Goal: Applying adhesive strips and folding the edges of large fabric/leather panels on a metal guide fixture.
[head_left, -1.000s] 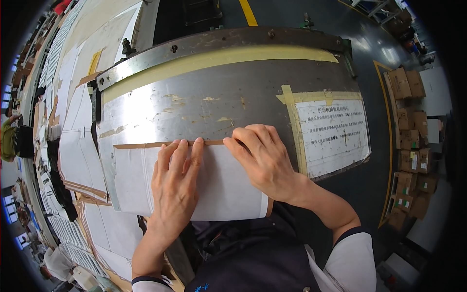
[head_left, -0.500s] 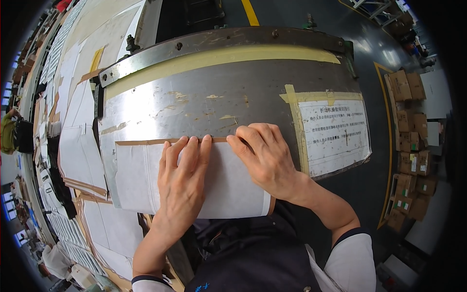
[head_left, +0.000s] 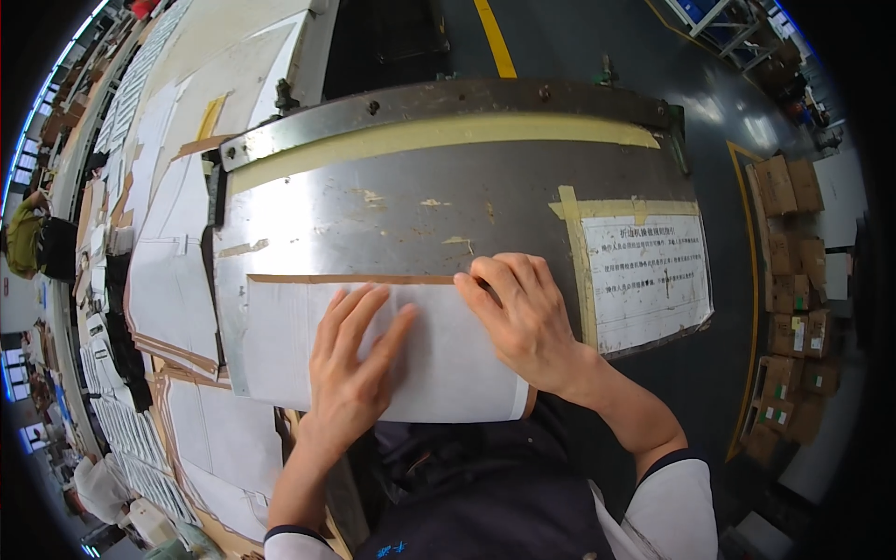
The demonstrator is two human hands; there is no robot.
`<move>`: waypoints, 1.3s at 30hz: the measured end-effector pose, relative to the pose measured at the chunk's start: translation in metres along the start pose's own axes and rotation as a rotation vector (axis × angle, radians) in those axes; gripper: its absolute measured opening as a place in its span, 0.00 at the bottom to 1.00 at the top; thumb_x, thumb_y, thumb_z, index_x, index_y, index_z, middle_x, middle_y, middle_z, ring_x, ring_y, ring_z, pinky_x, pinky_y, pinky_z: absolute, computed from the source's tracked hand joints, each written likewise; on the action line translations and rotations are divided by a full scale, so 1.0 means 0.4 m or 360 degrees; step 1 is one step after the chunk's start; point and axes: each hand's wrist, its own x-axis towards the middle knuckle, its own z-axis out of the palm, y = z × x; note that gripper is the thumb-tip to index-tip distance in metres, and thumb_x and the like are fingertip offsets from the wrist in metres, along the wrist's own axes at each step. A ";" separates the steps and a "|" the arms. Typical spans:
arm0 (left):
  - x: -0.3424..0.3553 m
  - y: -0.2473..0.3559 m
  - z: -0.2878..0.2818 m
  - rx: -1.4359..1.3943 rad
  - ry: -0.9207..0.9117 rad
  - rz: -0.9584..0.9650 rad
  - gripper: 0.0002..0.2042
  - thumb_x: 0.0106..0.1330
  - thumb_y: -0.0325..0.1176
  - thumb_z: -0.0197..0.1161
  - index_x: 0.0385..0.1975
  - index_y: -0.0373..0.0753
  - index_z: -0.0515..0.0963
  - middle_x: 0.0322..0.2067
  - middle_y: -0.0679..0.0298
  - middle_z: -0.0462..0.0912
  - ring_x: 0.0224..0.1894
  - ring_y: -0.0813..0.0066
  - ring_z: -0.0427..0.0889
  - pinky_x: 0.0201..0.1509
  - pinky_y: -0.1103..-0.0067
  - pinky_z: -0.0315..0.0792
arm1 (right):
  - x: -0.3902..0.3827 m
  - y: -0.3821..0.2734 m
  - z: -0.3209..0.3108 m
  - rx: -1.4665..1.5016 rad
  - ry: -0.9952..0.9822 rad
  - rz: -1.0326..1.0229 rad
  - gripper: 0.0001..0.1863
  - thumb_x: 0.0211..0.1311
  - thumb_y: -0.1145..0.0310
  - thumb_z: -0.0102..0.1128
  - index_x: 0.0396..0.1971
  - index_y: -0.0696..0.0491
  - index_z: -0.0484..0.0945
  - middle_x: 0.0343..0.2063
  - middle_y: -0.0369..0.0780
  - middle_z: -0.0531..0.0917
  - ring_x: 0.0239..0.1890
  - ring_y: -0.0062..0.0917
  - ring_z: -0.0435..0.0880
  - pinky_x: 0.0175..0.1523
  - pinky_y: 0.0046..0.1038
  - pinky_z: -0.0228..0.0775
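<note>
On this metal plate (head_left: 327,219), my white sheet (head_left: 448,373) is lying, probably light, bendy (grip its brown edge (head_left: 373,279)); left hand (head_left: 353,373) is sitting spread, right hand (head_left: 527,322) curled there, pinch unclear.

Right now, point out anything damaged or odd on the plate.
The plate looks worn: ragged tan patches mar its metal beyond the sheet, perhaps tape residue. The notice has dark smudges, too.

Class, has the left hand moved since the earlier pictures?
Yes, the left hand shifted toward the picture's lower edge, judged against the taped notice; its fingers now stop short of the brown edge.
</note>
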 end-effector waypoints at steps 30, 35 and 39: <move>-0.028 -0.070 0.012 0.0336 0.0470 -0.0207 0.20 0.66 0.24 0.64 0.58 0.34 0.79 0.56 0.58 0.80 0.55 0.59 0.79 0.54 0.66 0.74 | 0.102 -0.101 0.129 0.0463 0.0023 0.0164 0.15 0.55 0.84 0.59 0.44 0.61 0.83 0.41 0.41 0.78 0.45 0.36 0.75 0.53 0.37 0.70; -0.028 -0.077 0.015 0.0448 0.0521 -0.0120 0.20 0.65 0.23 0.63 0.58 0.34 0.79 0.55 0.56 0.80 0.59 0.56 0.77 0.66 0.61 0.69 | 0.096 -0.099 0.137 0.0416 0.0056 0.0097 0.17 0.52 0.83 0.59 0.44 0.61 0.83 0.41 0.41 0.77 0.46 0.36 0.76 0.52 0.37 0.69; -0.033 -0.085 0.019 0.0416 0.0534 -0.0127 0.20 0.65 0.23 0.62 0.59 0.34 0.78 0.55 0.56 0.80 0.60 0.56 0.78 0.68 0.59 0.68 | 0.098 -0.111 0.125 0.0198 0.0024 -0.0053 0.19 0.52 0.83 0.59 0.46 0.61 0.82 0.41 0.41 0.77 0.46 0.36 0.75 0.52 0.36 0.69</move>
